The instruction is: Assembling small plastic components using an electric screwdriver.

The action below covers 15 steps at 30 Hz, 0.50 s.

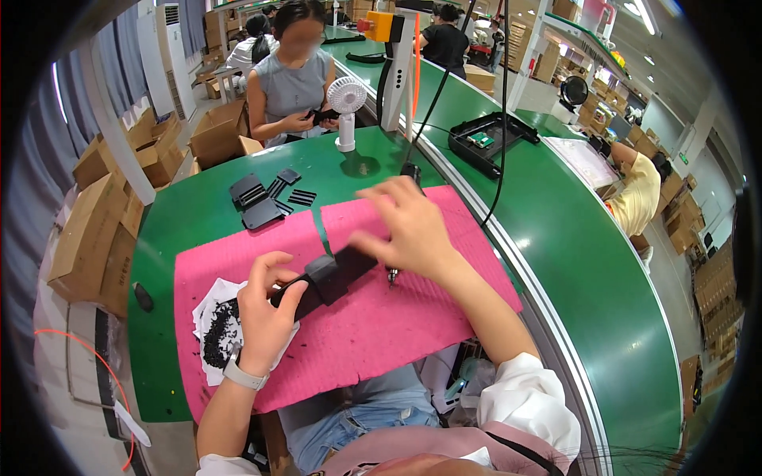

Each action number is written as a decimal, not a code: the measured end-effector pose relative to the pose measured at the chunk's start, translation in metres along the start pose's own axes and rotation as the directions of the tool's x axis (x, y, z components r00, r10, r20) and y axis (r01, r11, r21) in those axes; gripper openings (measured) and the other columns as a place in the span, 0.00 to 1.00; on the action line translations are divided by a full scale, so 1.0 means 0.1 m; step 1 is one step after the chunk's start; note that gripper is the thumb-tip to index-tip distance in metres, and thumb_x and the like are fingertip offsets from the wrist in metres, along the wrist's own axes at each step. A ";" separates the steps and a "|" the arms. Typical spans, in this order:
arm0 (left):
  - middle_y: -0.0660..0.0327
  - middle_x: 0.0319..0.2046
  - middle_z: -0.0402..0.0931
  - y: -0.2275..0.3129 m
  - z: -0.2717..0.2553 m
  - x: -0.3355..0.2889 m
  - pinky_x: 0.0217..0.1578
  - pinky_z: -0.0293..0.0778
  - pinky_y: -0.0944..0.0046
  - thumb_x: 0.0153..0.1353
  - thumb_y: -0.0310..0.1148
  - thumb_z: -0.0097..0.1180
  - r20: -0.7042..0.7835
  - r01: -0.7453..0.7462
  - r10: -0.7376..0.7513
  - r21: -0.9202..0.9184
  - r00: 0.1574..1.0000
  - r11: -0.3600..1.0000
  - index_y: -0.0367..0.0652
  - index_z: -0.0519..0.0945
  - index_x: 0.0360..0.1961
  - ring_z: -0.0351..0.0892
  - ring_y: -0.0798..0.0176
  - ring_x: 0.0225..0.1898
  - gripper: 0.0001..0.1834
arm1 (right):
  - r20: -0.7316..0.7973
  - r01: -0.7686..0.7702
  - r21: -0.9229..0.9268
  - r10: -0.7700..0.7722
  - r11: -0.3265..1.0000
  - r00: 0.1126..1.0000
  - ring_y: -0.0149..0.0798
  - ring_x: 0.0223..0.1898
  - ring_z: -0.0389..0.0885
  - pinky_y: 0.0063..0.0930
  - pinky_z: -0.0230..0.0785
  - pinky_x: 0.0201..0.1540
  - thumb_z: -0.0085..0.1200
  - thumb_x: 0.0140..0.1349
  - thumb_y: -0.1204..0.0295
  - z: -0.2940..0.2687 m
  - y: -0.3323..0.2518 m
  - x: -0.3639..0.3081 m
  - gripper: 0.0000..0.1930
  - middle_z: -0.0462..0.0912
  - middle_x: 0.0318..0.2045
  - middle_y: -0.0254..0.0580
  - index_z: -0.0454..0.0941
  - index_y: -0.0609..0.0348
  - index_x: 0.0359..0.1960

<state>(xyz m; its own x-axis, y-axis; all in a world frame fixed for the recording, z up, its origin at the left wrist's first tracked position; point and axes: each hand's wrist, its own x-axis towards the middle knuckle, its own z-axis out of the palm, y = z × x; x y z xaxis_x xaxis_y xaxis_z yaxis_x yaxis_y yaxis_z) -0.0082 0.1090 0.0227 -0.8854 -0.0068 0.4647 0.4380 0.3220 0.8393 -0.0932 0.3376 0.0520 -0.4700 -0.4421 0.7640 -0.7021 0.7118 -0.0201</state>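
A long black plastic part (332, 278) with a wider block at its middle is held tilted above the pink mat (357, 349). My left hand (268, 308) is closed on its left end, thumb in front and fingers behind. Over its right end hovers my right hand (409, 226), fingers spread and a little blurred; whether the thumb touches the part I cannot tell. An electric screwdriver (410, 170) hangs behind my right hand, its metal tip (392, 276) showing below it. Beside my left wrist, small black screws (220, 333) lie heaped on white paper (208, 305).
Several black plastic pieces (258, 202) lie beyond the mat on the green table (159, 246). A white fan (346, 111) stands at the far side, near a seated co-worker (290, 79). On the conveyor (587, 262) to the right sits a black tray with a green circuit board (481, 140).
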 end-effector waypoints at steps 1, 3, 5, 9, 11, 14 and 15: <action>0.61 0.26 0.78 0.05 0.00 0.01 0.31 0.71 0.71 0.53 0.19 0.57 0.068 -0.101 0.095 0.101 0.993 0.990 0.37 0.71 0.44 0.78 0.70 0.28 0.16 | -0.067 0.207 0.109 -0.200 0.972 0.977 0.45 0.45 0.74 0.39 0.70 0.41 0.65 0.43 0.55 -0.09 -0.10 0.09 0.30 0.78 0.36 0.46 0.75 0.60 0.46; 0.58 0.26 0.80 0.12 -0.04 0.03 0.32 0.73 0.69 0.50 0.18 0.59 0.090 -0.239 0.225 0.220 0.970 0.946 0.36 0.73 0.41 0.81 0.65 0.28 0.16 | 0.223 0.239 0.335 -0.323 0.912 0.920 0.47 0.43 0.75 0.40 0.69 0.42 0.66 0.42 0.56 -0.11 -0.32 0.09 0.29 0.78 0.36 0.47 0.75 0.61 0.44; 0.56 0.23 0.78 0.21 -0.12 0.03 0.29 0.74 0.65 0.46 0.17 0.61 0.142 -0.512 0.492 0.249 0.859 0.822 0.36 0.75 0.38 0.80 0.53 0.24 0.15 | 0.650 0.031 0.419 -0.323 0.907 0.688 0.50 0.29 0.79 0.39 0.68 0.30 0.65 0.44 0.56 -0.06 -0.44 0.13 0.22 0.77 0.24 0.48 0.74 0.61 0.33; 0.54 0.44 0.73 0.15 -0.22 -0.10 0.49 0.67 0.60 0.42 0.24 0.67 -0.315 -0.382 0.491 0.349 0.812 0.856 0.36 0.69 0.50 0.73 0.54 0.48 0.31 | 0.343 -0.056 0.682 -0.252 0.729 0.905 0.46 0.20 0.74 0.35 0.64 0.24 0.66 0.44 0.62 0.12 -0.57 0.07 0.18 0.74 0.18 0.45 0.72 0.61 0.27; 0.56 0.51 0.67 0.14 -0.19 -0.05 0.55 0.61 0.61 0.53 0.39 0.62 -0.448 -0.220 0.275 0.170 0.851 0.960 0.34 0.61 0.57 0.67 0.58 0.53 0.35 | 0.206 -0.154 0.806 -0.026 0.572 0.978 0.34 0.19 0.69 0.27 0.60 0.22 0.67 0.45 0.66 0.16 -0.70 0.05 0.16 0.69 0.17 0.40 0.71 0.61 0.27; 0.58 0.50 0.70 -0.16 -0.12 -0.14 0.55 0.61 0.64 0.67 0.44 0.43 -0.011 0.056 -0.066 -0.404 0.998 0.913 0.33 0.67 0.55 0.68 0.65 0.53 0.25 | 0.239 -0.234 0.829 0.056 0.507 0.969 0.27 0.21 0.69 0.23 0.61 0.23 0.66 0.47 0.66 0.14 -0.84 0.09 0.16 0.70 0.18 0.36 0.72 0.62 0.28; 0.59 0.45 0.74 -0.16 -0.01 -0.17 0.51 0.65 0.67 0.67 0.41 0.44 -0.063 0.129 -0.180 -0.470 0.982 0.873 0.33 0.71 0.51 0.72 0.68 0.48 0.21 | 0.255 -0.244 0.832 0.047 0.498 0.966 0.26 0.22 0.69 0.22 0.61 0.24 0.66 0.47 0.67 0.14 -0.85 0.10 0.15 0.71 0.20 0.34 0.72 0.62 0.28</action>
<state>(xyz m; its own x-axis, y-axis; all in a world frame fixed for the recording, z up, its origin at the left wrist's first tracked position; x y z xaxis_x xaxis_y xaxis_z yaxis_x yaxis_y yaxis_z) 0.0000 0.1027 0.0013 -0.9381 -0.1242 0.3234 0.3409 -0.1651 0.9255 -0.0460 0.2654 0.0521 -0.6234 -0.5326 0.5724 -0.6802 0.0084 -0.7330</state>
